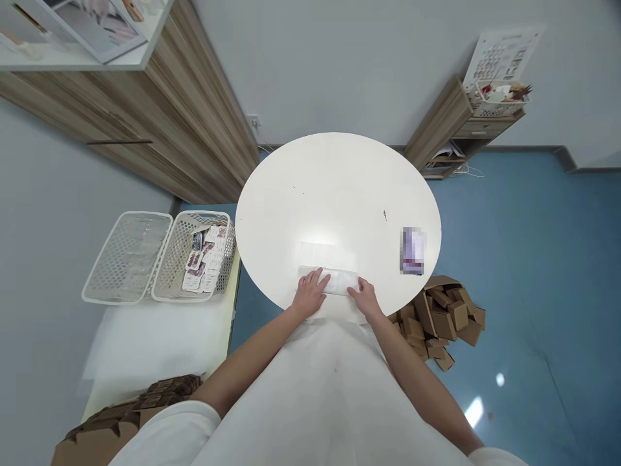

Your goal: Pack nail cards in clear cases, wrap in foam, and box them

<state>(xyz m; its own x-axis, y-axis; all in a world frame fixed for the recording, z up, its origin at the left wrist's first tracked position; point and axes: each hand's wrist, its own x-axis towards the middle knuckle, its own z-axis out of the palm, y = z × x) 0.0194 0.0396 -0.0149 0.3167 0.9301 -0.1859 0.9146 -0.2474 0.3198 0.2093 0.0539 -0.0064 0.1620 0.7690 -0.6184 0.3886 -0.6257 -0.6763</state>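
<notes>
A folded strip of thin white wrapping sheet (338,282) lies near the front edge of the round white table (334,188). I cannot tell whether anything is inside it. My left hand (310,294) rests on the strip's left part, its fingers spread and pressing down. At the right end, my right hand (366,298) pinches the strip's edge between thumb and fingers. A pale sheet-like patch shows just beyond the strip, hard to tell from the glare on the table.
On the table's right lies a blurred purple item (412,251). Small brown cardboard boxes (441,317) heap on the floor at right. To the left, a white basket (191,294) holds printed cards, with another basket (127,257) beside it. Wooden cabinets (194,116) stand behind.
</notes>
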